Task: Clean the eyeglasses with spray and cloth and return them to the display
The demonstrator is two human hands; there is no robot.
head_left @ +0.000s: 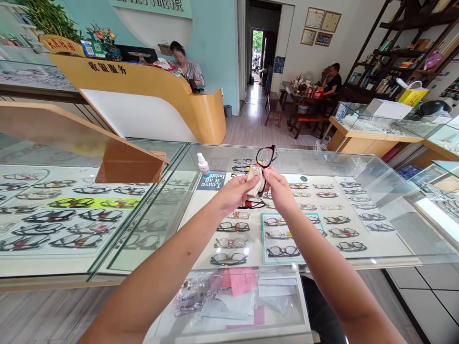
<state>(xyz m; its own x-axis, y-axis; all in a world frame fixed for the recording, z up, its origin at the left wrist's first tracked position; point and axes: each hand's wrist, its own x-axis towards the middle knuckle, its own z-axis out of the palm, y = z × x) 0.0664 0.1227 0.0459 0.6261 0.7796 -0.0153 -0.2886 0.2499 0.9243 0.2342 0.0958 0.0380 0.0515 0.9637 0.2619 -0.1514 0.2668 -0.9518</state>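
Over the glass display counter, both of my hands meet around a pair of dark-framed eyeglasses (266,156), one lens of which stands up above my fingers. My left hand (236,191) is closed on a cream cleaning cloth (256,182), which is bunched against the glasses. With closed fingers my right hand (279,188) grips the frame near its middle; the other lens is mostly covered by the cloth. To the left of my hands, a small white spray bottle (203,166) stands upright on the glass.
Rows of eyeglasses (233,227) lie inside the glass case. Below me a drawer (303,306) holds plastic bags and pink papers. A brown wooden stand (131,160) rests at left. Across the room, one person (188,69) is behind a service desk, another (334,79) at a table.
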